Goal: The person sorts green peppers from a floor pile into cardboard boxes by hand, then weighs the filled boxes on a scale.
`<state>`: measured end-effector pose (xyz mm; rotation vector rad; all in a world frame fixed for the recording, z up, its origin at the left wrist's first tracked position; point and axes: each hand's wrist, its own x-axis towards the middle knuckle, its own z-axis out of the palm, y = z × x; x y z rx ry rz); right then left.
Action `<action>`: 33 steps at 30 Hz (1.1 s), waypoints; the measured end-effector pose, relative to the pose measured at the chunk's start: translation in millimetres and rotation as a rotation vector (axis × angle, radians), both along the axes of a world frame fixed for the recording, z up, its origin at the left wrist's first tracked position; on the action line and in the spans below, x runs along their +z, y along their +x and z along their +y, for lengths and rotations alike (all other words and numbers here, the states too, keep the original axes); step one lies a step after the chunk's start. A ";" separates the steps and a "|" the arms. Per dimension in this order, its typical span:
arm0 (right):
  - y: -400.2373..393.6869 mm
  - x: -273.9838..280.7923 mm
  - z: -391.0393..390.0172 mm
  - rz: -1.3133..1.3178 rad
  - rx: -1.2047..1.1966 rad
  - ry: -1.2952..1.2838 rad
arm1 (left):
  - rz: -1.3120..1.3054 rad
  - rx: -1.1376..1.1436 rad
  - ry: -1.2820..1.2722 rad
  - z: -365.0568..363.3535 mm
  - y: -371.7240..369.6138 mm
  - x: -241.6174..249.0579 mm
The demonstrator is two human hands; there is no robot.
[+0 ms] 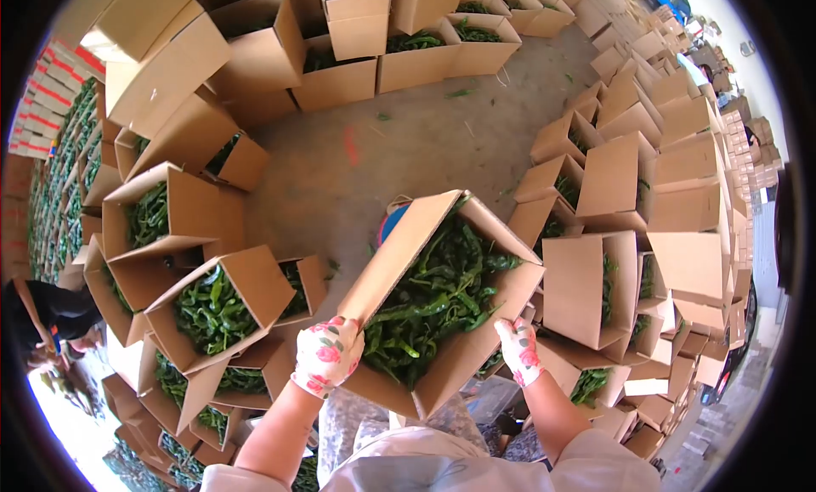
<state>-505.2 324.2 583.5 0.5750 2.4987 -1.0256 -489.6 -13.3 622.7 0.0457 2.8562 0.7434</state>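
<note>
In front of my body I hold up an open cardboard box, tilted, with its flaps standing up. Long green peppers fill it. My left hand, in a white glove with a pink rose print, is closed on the box's near left edge. My right hand, in a matching glove, grips the near right edge. The fingertips of both hands are partly hidden by the cardboard. Something round and blue shows behind the box's far left side.
Open boxes of peppers crowd my left, with more boxes in rows on my right and another row ahead. The concrete floor between them has scattered bits of green. A person in dark clothing is at the far left.
</note>
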 end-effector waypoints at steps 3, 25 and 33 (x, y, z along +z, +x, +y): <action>-55.5 12.9 11.9 0.019 -0.032 0.003 | 0.041 0.005 0.000 16.5 -51.1 5.4; -448.9 -266.3 -235.5 -0.237 0.253 -0.228 | -0.234 0.200 -0.372 -191.2 -406.6 -208.0; -557.5 -376.1 -223.0 -0.208 0.037 -0.140 | -0.137 0.266 -0.520 -173.1 -531.2 -370.2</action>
